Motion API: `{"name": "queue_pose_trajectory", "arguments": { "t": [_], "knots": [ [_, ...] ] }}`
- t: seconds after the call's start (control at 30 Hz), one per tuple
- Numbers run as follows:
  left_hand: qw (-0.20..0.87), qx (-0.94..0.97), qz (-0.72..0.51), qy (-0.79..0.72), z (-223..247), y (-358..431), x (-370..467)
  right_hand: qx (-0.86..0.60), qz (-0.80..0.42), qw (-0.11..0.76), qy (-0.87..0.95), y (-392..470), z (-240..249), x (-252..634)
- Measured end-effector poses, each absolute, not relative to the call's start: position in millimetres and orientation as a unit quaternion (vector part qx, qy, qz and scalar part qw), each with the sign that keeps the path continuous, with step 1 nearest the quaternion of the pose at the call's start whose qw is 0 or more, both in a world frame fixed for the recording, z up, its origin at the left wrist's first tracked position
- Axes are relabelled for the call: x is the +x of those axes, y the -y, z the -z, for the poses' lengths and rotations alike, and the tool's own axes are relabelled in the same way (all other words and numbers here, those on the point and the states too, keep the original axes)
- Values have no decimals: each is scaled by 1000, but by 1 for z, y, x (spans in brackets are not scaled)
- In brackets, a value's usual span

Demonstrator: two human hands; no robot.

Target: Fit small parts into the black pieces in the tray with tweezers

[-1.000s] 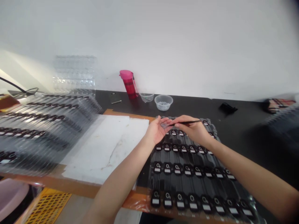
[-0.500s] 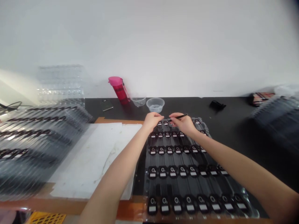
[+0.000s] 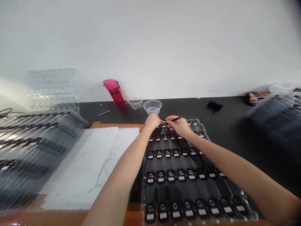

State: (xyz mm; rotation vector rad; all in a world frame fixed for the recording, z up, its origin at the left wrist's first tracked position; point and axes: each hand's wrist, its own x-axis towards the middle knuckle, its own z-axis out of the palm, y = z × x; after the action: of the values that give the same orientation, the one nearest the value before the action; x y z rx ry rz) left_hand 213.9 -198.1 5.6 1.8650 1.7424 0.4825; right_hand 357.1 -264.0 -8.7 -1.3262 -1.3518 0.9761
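A clear plastic tray (image 3: 162, 162) holds rows of small black parts, each with a ring mark and a white label. At its back row, my right hand (image 3: 179, 126) is closed round a slim black pen-like tool (image 3: 176, 119), whose tip points left among the parts. I cannot tell whether it is a pen or tweezers. My left hand (image 3: 153, 121) is beside it at the tray's back left corner, its fingers pinched together. Whatever lies between those fingertips is too small to make out. Just behind the left hand stands a clear bowl (image 3: 152, 107) of tiny pale pieces.
Left of the tray lie white paper sheets (image 3: 77, 163), with stacked filled trays (image 3: 42, 147) beyond them. A pink bottle (image 3: 115, 93) and another clear tub (image 3: 135, 104) stand by the wall. A black clip-like object (image 3: 214, 105) and more trays (image 3: 277, 116) are at right.
Both hands have come closer together at the tray's back row, with the right hand shifting left along it. The whole view has also shifted slightly.
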Motion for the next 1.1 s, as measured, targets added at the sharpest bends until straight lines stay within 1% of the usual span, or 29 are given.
{"name": "queue_pose_trajectory", "arguments": {
  "t": [0.27, 0.73, 1.1],
  "knots": [
    [254, 690, -162, -658, -6, 198, 216, -539, -405, 481, 561, 261, 14, 356],
    [254, 676, -171, -671, 4, 193, 218, -533, -389, 482, 577, 258, 19, 356],
    [223, 684, -157, -676, 2, 198, 220, -530, -395, 481, 576, 255, 21, 357]
  ]
}}
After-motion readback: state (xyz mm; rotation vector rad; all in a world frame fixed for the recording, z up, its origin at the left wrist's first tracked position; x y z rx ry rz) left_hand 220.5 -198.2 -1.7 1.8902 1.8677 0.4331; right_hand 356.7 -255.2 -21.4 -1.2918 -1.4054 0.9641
